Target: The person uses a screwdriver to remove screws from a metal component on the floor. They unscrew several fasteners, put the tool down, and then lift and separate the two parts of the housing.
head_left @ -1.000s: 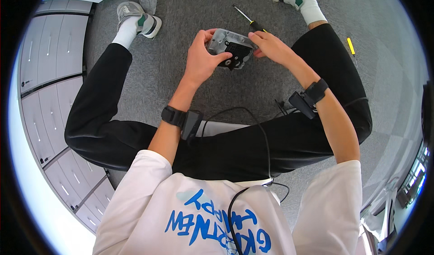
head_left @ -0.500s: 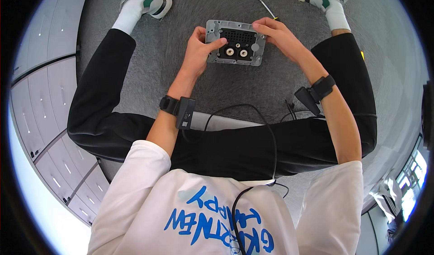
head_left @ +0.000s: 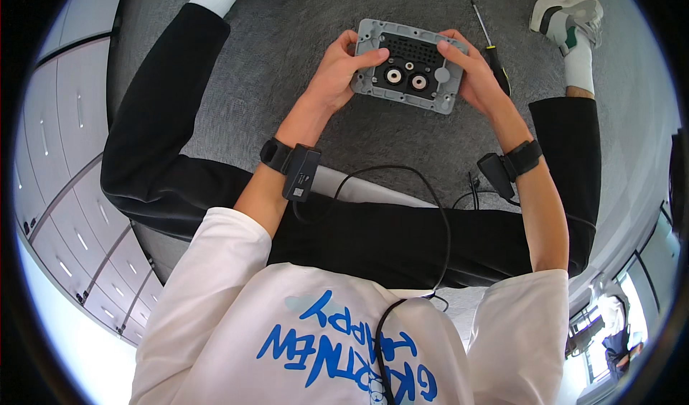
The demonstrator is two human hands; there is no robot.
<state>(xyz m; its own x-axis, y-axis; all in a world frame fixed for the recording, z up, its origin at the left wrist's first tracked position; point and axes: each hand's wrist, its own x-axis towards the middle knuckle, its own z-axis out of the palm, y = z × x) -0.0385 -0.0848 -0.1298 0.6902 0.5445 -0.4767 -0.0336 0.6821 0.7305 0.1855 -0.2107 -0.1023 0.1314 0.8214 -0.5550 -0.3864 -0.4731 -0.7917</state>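
Observation:
Between my hands is a grey rectangular connector housing [head_left: 403, 102] with a black insert full of small holes and two large round metal contacts. My left hand [head_left: 337, 69] grips its left end, thumb lying on the face and fingers behind. At the right end my right hand [head_left: 474, 71] holds it the same way, thumb over the upper right of the insert. The housing is raised off the carpet and tilted a little, its right side lower in the picture. A screwdriver [head_left: 495, 64] with a black and yellow handle lies on the floor just right of my right hand.
Grey carpet [head_left: 265, 82] lies between my spread legs. White drawer cabinets [head_left: 68, 125] line the left side. A black cable [head_left: 438, 211] loops across my lap, and dark straps with small boxes sit on both wrists.
My hands and the housing have shifted right in the view, and the housing has tilted. My right hand's grip has moved from the top right corner to around the right end, thumb on the face.

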